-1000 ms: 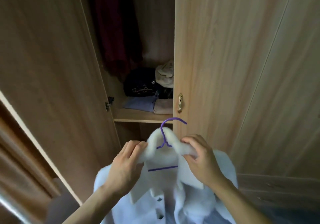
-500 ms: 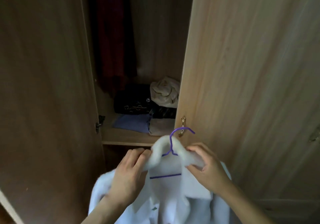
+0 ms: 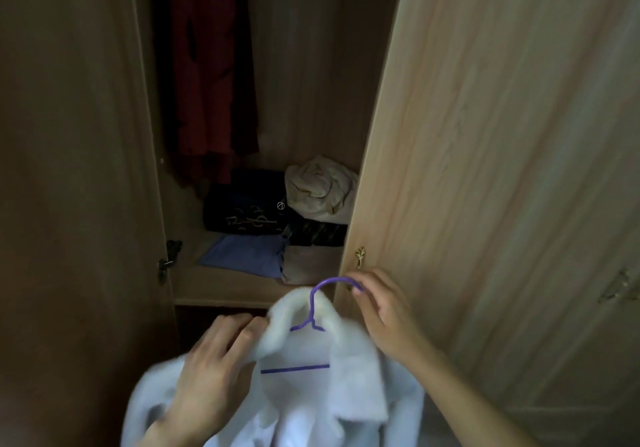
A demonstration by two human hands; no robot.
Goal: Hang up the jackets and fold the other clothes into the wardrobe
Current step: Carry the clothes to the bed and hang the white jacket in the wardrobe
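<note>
Right hand (image 3: 382,311) has left the collar and gone up to the purple hanger (image 3: 313,311); its fingers now curl over the right end of the hook, just below the brass door knob (image 3: 360,256). Camera view has also closed in on the wardrobe since the earlier frames, shelf sitting lower and bigger in view.

Left hand (image 3: 211,367) grips the left side of the fluffy collar of the white jacket (image 3: 311,398), fingers bunched into the fabric. Jacket is on the hanger, hook poking up through the collar, the hanger's horizontal bar visible inside the neck opening. Jacket is held low in front of the open wardrobe, below the shelf (image 3: 225,291) edge, not on any rail. Lower part of it is blurred and cut off by the frame.

Inside the wardrobe: dark red garment (image 3: 204,76) hanging at upper left. On the shelf, a folded blue garment (image 3: 242,256) at front, a beige folded piece (image 3: 311,266) just beside it on the right, a black folded garment with a pale print (image 3: 246,211) behind the blue one, and a crumpled cream garment (image 3: 320,188) on top of a dark pile at the right.

Left door (image 3: 69,169) is swung open, a hinge (image 3: 168,259) on its inner edge. Right door (image 3: 485,135) is light wood and hides the right part of the shelf.
</note>
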